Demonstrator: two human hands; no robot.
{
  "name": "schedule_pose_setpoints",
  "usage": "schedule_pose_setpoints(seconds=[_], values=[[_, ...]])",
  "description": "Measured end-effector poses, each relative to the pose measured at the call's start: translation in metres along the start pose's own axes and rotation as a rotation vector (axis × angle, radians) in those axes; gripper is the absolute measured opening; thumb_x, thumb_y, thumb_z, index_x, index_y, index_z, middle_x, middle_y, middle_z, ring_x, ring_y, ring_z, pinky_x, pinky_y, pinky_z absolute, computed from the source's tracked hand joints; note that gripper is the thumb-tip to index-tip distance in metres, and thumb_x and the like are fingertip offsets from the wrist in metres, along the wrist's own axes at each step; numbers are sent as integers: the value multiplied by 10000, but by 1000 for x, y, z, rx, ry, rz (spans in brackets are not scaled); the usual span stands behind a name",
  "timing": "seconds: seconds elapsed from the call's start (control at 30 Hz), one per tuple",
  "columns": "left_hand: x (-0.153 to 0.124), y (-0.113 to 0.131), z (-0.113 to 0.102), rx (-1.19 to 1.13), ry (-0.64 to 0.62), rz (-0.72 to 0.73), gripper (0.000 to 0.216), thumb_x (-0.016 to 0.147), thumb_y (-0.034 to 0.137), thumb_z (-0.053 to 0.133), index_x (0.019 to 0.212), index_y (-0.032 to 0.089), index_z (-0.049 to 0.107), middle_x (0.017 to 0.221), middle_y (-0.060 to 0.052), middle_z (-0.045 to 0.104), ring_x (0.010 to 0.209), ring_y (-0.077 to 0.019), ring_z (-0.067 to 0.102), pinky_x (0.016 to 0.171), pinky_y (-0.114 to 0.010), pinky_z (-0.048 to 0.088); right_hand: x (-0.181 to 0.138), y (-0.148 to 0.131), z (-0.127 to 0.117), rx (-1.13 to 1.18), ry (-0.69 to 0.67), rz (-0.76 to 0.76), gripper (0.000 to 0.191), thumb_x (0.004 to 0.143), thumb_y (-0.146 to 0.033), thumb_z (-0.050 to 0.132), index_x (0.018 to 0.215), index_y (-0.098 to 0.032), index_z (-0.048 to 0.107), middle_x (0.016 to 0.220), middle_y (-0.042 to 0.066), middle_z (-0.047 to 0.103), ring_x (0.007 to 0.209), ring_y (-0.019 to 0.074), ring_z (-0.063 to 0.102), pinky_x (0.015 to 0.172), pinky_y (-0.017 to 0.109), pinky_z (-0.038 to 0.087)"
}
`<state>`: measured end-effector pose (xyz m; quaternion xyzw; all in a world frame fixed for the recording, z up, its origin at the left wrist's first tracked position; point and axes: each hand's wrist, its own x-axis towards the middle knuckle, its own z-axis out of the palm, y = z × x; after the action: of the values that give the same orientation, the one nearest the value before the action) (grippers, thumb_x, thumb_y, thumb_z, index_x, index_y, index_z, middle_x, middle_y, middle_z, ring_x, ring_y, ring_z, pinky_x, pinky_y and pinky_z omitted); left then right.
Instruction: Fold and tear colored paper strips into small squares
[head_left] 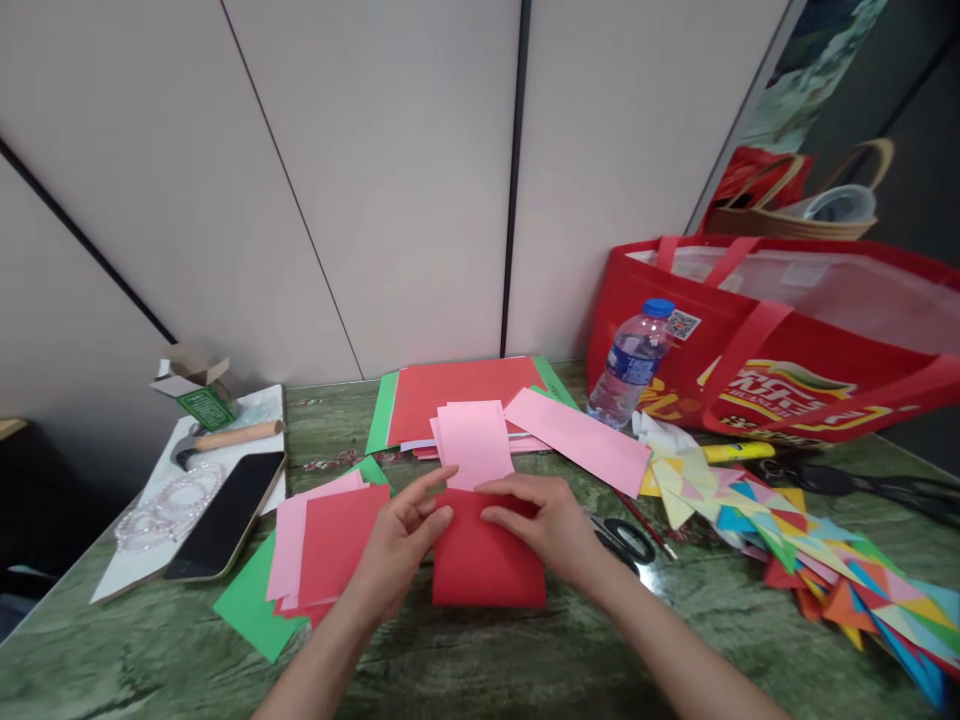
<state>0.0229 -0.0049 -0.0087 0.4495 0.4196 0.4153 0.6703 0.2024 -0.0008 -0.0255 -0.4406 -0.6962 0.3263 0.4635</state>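
Observation:
A red sheet of paper (489, 575), doubled over with a rounded near edge, sits in front of me between both hands. My right hand (551, 525) has its fingers along the sheet's far edge and its thumb on the face. At the sheet's left far corner is my left hand (405, 530), thumb touching the edge, index finger lifted and apart. Pink paper strips (474, 440) lie just beyond the red sheet. Beside my left hand, a pile of cut red pieces (341, 545) overlaps pink pieces (285, 555) and a green piece (259, 600).
Behind are stacked coloured sheets (472, 385) and a long pink strip (581, 440). Scissors (630, 540), a pencil (649, 525), folded paper pieces (817, 550), a water bottle (630, 365) and a red bag (787, 370) stand right. Leftward are a phone (229, 515), a hammer (232, 437) and a small box (199, 390).

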Motion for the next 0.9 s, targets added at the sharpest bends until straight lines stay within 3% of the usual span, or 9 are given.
schedule_pose_setpoints(seconds=[0.1,0.23,0.4,0.9], values=[[0,-2,1,55,76,24,393,663,320,689,1021,178,614,658,-6,632,589,-130,567,551,-219,440,0,0,0,40,-11,13,175,736,-259,621,889,-204,685,866,44,711,787,180,649,732,305,497],[-2,-2,2,111,142,58,344,667,344,676,956,170,613,641,-3,624,559,-126,551,507,-205,415,1,-2,-2,55,36,126,270,670,-268,677,928,-189,672,891,53,707,818,196,645,758,326,502],[-5,5,5,154,172,82,324,655,360,678,905,170,599,554,18,595,501,-118,534,470,-194,390,2,-3,-4,101,26,172,183,669,-273,672,833,-193,688,850,39,716,784,195,651,725,314,514],[-5,4,1,184,180,84,402,624,377,699,945,161,590,517,28,582,450,-99,499,441,-184,356,1,-2,-5,119,68,170,168,658,-293,685,808,-223,710,847,28,723,787,205,662,703,315,530]])
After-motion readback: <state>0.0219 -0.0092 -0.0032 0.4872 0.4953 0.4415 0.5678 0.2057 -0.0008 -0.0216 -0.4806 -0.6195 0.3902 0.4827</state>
